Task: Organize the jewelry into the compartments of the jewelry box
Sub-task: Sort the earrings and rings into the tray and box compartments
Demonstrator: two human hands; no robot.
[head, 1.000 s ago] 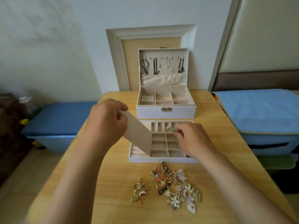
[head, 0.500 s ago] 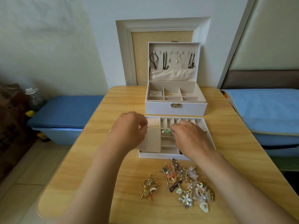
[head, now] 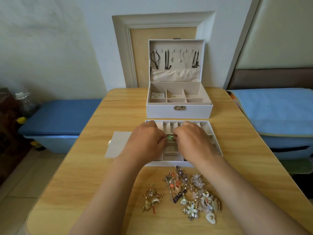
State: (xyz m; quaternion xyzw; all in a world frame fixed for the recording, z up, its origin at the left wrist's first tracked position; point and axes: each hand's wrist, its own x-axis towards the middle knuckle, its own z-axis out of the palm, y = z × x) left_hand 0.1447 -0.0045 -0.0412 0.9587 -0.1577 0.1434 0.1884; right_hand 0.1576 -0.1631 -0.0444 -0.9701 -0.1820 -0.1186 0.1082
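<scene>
A small green earring point(head: 169, 137) is pinched between the curled fingers of the left hand point(head: 145, 141) and the right hand point(head: 191, 141). It is held over the middle compartments of the divided tray point(head: 217, 146), which is set on the tabletop point(head: 101, 184) just in front of the open jewelry box point(head: 179, 111). A beige flap point(head: 118, 145) is laid flat at the tray's left side. A tangled jewelry pile point(head: 191, 194) and a smaller gold cluster point(head: 151, 199) are spread near the tray's front edge.

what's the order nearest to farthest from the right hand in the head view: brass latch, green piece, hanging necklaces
1. green piece: pinched in the right hand's own grip, over the tray.
2. brass latch: on the jewelry box front, beyond the hand.
3. hanging necklaces: in the open lid, at the back.
</scene>
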